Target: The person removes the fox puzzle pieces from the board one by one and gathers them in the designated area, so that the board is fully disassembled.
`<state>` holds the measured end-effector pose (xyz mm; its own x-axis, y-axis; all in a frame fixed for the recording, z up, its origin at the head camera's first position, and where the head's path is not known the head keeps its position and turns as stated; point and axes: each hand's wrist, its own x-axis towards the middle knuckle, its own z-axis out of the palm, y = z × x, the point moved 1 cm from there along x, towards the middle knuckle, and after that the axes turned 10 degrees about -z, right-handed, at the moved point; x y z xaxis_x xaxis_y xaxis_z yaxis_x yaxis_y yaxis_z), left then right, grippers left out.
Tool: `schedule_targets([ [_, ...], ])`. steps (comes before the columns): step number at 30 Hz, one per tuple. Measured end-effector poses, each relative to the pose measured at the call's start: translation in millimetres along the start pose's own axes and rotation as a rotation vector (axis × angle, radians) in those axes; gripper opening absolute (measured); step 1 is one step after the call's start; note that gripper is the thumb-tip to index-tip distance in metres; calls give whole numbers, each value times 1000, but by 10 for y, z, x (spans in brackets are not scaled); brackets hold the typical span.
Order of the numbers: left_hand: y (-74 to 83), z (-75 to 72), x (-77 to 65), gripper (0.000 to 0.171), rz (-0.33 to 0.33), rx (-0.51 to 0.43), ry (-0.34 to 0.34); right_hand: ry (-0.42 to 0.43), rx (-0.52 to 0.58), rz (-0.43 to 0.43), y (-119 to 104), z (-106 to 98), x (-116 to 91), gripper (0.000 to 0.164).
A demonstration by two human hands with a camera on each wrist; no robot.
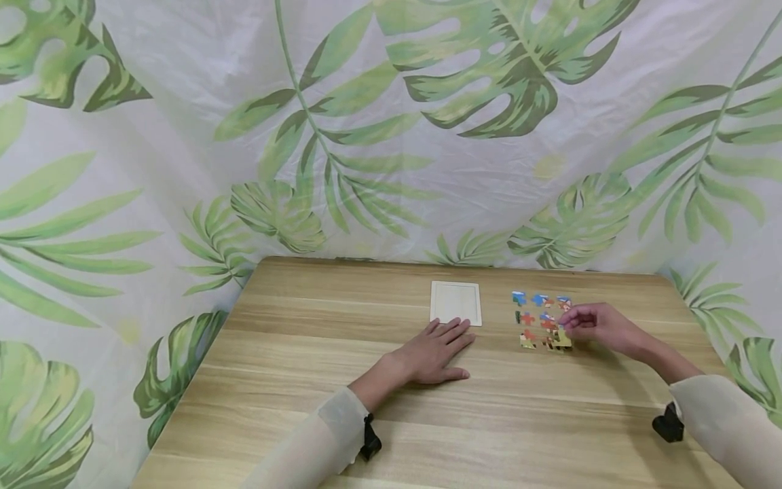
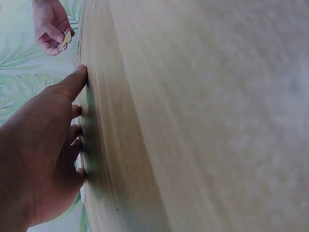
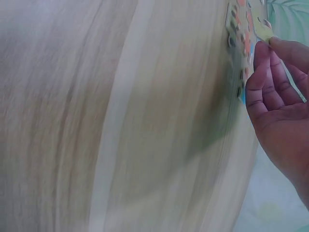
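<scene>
My right hand [image 1: 595, 324] pinches a yellow-green jigsaw piece [image 3: 263, 30] between thumb and fingertips, raised over the lower right of the other pieces. Those loose jigsaw pieces [image 1: 528, 318], with blue, red and green printing, lie spread in rows on the table. My left hand [image 1: 436, 353] rests palm down with its fingers spread, fingertips at the near edge of a pale, shallow puzzle frame [image 1: 455, 284]. In the left wrist view the left hand [image 2: 43, 140] shows from the side, and the right hand [image 2: 50, 26] holds the piece beyond it.
The wood-grain table [image 1: 293, 339] ends at a back edge against a white cloth [image 1: 366, 204] printed with green leaves. The frame stands left of the pieces. A black strap-on camera [image 1: 370, 438] sits at the left wrist and another black camera [image 1: 668, 424] at the right.
</scene>
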<state>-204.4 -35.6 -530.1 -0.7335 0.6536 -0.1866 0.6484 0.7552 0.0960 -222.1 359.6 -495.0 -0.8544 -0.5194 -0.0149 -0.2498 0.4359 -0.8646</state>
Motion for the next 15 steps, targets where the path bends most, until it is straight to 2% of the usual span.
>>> schedule_targets([
  [6, -11, 17, 3, 78, -4, -7, -9, 15, -18, 6, 57, -41, -77, 25],
  [15, -9, 16, -5, 78, -7, -25, -7, 28, -24, 72, 127, -78, -179, 27],
])
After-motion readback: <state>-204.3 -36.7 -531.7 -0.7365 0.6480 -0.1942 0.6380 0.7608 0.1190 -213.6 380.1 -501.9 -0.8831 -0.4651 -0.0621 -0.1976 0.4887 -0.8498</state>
